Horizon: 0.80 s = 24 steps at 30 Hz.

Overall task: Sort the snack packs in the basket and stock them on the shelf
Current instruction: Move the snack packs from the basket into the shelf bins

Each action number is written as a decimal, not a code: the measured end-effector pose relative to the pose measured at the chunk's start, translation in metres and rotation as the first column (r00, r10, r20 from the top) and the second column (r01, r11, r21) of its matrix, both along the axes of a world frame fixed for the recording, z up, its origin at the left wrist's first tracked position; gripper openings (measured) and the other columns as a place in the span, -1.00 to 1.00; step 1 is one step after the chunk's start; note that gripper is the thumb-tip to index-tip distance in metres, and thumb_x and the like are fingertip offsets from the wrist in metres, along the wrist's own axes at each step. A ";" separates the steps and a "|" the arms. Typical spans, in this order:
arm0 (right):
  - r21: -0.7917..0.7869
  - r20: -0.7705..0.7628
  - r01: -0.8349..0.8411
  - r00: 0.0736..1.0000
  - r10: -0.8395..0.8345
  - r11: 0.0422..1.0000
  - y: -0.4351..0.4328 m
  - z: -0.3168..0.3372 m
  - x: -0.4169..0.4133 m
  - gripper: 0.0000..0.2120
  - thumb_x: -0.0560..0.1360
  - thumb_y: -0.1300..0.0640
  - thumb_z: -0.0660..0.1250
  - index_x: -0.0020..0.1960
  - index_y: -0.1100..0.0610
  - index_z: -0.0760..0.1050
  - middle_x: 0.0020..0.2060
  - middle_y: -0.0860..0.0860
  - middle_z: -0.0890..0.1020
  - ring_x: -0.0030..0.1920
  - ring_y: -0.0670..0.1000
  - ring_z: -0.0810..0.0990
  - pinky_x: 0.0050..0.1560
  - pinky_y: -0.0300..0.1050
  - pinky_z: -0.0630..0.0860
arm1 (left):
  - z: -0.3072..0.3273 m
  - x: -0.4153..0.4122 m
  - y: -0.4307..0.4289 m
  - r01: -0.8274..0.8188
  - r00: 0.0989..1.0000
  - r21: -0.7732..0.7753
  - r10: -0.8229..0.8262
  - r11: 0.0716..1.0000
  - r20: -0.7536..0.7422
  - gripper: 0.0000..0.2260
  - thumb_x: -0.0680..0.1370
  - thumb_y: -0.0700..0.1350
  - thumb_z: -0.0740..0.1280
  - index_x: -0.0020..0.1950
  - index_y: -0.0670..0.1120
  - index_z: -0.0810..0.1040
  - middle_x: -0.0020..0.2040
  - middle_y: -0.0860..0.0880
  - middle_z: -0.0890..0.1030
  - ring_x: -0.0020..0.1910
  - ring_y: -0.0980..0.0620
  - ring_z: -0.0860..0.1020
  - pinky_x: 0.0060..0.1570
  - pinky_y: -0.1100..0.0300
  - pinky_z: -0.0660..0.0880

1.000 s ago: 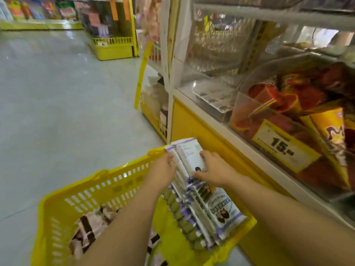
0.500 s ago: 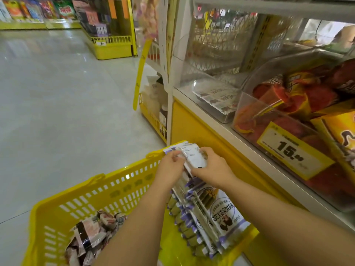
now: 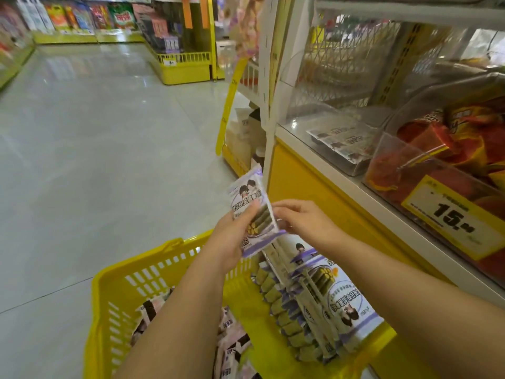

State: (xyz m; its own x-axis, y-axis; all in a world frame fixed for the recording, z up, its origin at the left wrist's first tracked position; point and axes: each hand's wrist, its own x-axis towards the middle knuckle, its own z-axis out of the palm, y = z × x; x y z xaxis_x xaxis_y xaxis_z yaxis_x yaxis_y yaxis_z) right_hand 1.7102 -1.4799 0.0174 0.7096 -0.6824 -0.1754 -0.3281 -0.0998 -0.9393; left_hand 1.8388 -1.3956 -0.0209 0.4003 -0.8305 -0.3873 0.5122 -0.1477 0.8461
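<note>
Item 1: snack pack (image 3: 252, 212), purple and white, upright above the basket's far rim. The left hand (image 3: 232, 239) is clamped on it, thumb across the front.
Item 2: right hand (image 3: 304, 222), fingers curled at the pack's right edge; I cannot tell whether they pinch it.
Item 3: yellow basket (image 3: 123, 296), holding a row of matching packs (image 3: 336, 302) at the right and pink-and-black packs (image 3: 231, 340) at the left.
Item 4: shelf (image 3: 352, 187) at the right, with a clear bin (image 3: 338, 140) holding a few matching packs, beside a bin of red packs (image 3: 448, 149) tagged 15.
</note>
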 end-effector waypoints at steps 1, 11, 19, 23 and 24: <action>-0.133 -0.070 0.032 0.997 -0.042 0.991 -0.004 -0.005 -0.002 -0.77 0.56 0.12 0.26 0.18 0.08 0.59 0.03 0.03 0.68 0.04 -0.03 0.64 0.03 -0.16 0.52 | -0.003 0.002 0.003 -0.045 0.999 0.032 0.044 0.998 0.029 -0.67 0.53 0.02 0.38 0.22 -0.12 0.58 -0.01 -0.14 0.70 -0.04 -0.13 0.68 0.00 -0.04 0.61; -0.578 -0.624 -0.241 0.746 -0.232 0.780 -0.014 -0.072 -0.019 -0.18 0.44 -0.17 0.37 0.52 0.07 0.05 0.38 0.12 0.30 0.34 0.15 0.32 0.23 0.01 0.43 | -0.022 0.004 0.012 -0.141 0.986 0.170 0.123 0.975 0.113 -0.77 0.52 -0.09 0.43 0.15 -0.08 0.59 0.05 -0.12 0.68 0.05 -0.17 0.64 0.16 -0.16 0.53; -0.456 -0.494 0.023 0.825 -0.275 0.890 -0.020 -0.052 -0.017 -0.20 0.35 0.01 0.48 0.48 0.08 0.17 0.27 0.15 0.45 0.22 0.18 0.46 0.02 -0.03 0.46 | -0.009 0.006 0.011 -0.182 0.983 0.087 0.184 0.979 -0.017 -0.96 0.57 -0.18 0.34 0.01 -0.12 0.54 -0.37 0.09 0.67 -0.45 0.21 0.62 -0.55 0.35 0.49; -0.115 -0.187 0.317 0.924 -0.334 0.941 -0.014 -0.017 -0.022 -0.31 0.37 0.12 0.46 0.44 0.02 0.27 0.22 0.09 0.51 0.06 0.09 0.58 -0.08 -0.04 0.57 | 0.004 0.003 0.018 -0.325 0.907 0.162 0.259 0.932 0.333 -0.80 0.54 -0.09 0.39 0.12 -0.15 0.59 -0.02 -0.12 0.69 -0.13 -0.04 0.67 -0.17 0.14 0.56; -0.003 -0.103 0.343 0.934 -0.341 0.939 -0.009 -0.004 -0.024 -0.37 0.40 0.14 0.42 0.42 0.02 0.29 0.20 0.10 0.53 0.00 0.08 0.61 -0.11 -0.03 0.58 | 0.009 0.001 0.022 -0.368 0.859 0.145 0.276 0.919 0.432 -0.78 0.54 -0.09 0.39 0.14 -0.14 0.59 0.05 -0.14 0.67 -0.06 -0.08 0.64 -0.12 0.12 0.54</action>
State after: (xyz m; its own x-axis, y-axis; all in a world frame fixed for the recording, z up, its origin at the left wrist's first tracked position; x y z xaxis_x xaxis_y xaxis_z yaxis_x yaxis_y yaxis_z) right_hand 1.6863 -1.4893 0.0136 0.4120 -0.8774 -0.2457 -0.4330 0.0487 -0.9001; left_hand 1.8399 -1.3739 -0.0117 0.7873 -0.5428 -0.2924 0.1925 -0.2341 0.9530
